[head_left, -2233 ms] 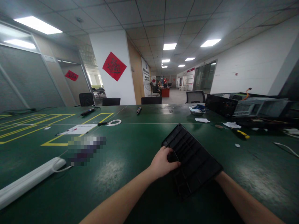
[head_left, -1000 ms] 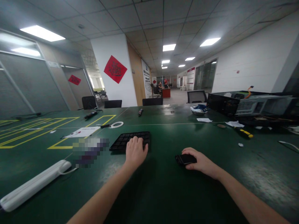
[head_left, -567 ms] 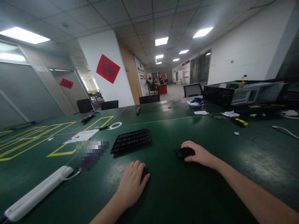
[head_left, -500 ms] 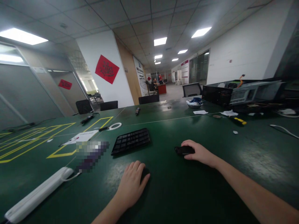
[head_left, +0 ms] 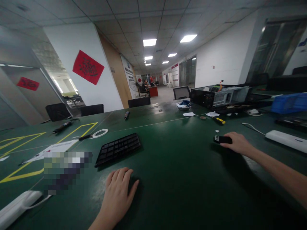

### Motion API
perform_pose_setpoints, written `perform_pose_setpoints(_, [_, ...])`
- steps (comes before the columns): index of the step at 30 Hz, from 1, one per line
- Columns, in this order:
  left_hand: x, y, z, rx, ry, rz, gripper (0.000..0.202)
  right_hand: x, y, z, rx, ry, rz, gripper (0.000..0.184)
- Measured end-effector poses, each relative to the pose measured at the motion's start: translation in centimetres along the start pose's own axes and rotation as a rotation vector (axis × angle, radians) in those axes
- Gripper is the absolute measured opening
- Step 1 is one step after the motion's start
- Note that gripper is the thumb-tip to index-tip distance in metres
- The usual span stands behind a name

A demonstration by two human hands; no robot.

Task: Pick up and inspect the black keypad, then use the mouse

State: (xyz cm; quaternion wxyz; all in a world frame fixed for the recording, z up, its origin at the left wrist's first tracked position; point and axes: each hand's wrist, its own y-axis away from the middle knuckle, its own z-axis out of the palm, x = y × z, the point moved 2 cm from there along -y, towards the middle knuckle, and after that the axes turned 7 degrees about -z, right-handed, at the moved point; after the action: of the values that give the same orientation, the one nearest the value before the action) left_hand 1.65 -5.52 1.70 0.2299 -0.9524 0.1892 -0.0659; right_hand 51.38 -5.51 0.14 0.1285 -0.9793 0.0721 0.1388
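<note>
My right hand [head_left: 236, 142] grips a small black block [head_left: 225, 139] with a white printed label on its left end. A shadow lies on the green table [head_left: 168, 188] below, and the block seems to be held above the surface. My left hand [head_left: 117, 193] rests palm down on the table, fingers stretched forward and thumb apart, with nothing in it. Just beyond it lies a flat black tray [head_left: 118, 148] divided into a grid of compartments; the left hand is near the tray but not touching it.
A white tape roll [head_left: 100, 133] and a pixelated object [head_left: 68, 172] lie to the left. An open computer case [head_left: 220, 95], a yellow-and-black tool [head_left: 219, 120] and a white power strip [head_left: 286, 140] are on the right. A bowl with cloth [head_left: 184, 105] stands farther back.
My right hand has carried the black block to the right and up off the table. The view has turned right, bringing a blue bin into sight. My left hand keeps its pose.
</note>
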Motion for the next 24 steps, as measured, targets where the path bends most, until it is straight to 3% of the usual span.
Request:
perform_pose_setpoints(4, [-0.2, 0.0, 0.1, -0.003, -0.023, 0.008, 0.03, 2.3, 1.3, 1.6, 0.004, 0.015, 0.089, 0.048])
perform_pose_setpoints(10, [-0.6, 0.2, 0.4, 0.035, -0.098, -0.028, 0.035, 0.8, 2.0, 1.5, 0.243, 0.183, 0.14, 0.074])
perform_pose_setpoints(12, [-0.8, 0.2, 0.5, 0.026, -0.159, -0.103, 0.04, 0.3, 2.1, 1.3, 0.284, 0.271, 0.1, 0.071])
perform_pose_setpoints(15, [-0.8, 0.1, 0.5, -0.08, -0.238, -0.225, 0.045, 0.2, 2.1, 1.5, 0.174, 0.349, 0.072, 0.053])
perform_pose_setpoints(18, [-0.8, -0.2, 0.5, -0.239, -0.254, -0.271, 0.038, -0.1, 1.6, 1.8, 0.051, 0.28, 0.072, 0.032])
perform_pose_setpoints(21, [-0.9, -0.4, 0.6, -0.342, -0.226, -0.3, 0.031, -1.9, 0.4, 1.4, 0.046, 0.192, 0.039, 0.033])
perform_pose_setpoints(23, [-1.2, -0.4, 0.7, -0.372, -0.167, -0.326, 0.029, -4.2, -0.7, 0.8, 0.053, 0.04, 0.018, 0.033])
perform_pose_setpoints(24, [-1.5, -0.4, 0.8, -0.368, -0.108, -0.34, 0.028, -5.6, -1.2, 0.5, 0.059, -0.161, 0.016, 0.03])
